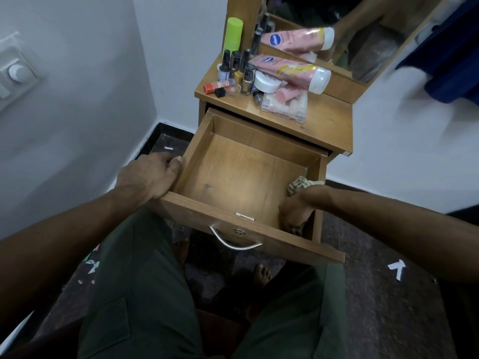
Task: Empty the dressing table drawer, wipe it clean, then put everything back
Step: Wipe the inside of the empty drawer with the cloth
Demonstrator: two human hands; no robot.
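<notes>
The wooden drawer (pixel 241 161) of the dressing table stands pulled out, its bottom bare. My left hand (pixel 153 177) grips the drawer's left side wall near the front corner. Inside the drawer at its right front corner, my right hand (pixel 295 211) holds a patterned cloth (pixel 300 183) against the bottom; cloth shows above and below the fingers. On the table top (pixel 326 117) lie the removed items: a pink lotion bottle (pixel 290 69), several nail polish bottles (pixel 237 71), a white jar (pixel 267 82), a clear plastic box (pixel 285 106) and a green can (pixel 233 35).
A mirror (pixel 363 35) stands behind the table top. A white wall with a switch panel (pixel 15 71) is on the left. My legs in green trousers are under the drawer, feet on the dark floor with paper scraps (pixel 92 266). A metal handle (pixel 233 242) is on the drawer front.
</notes>
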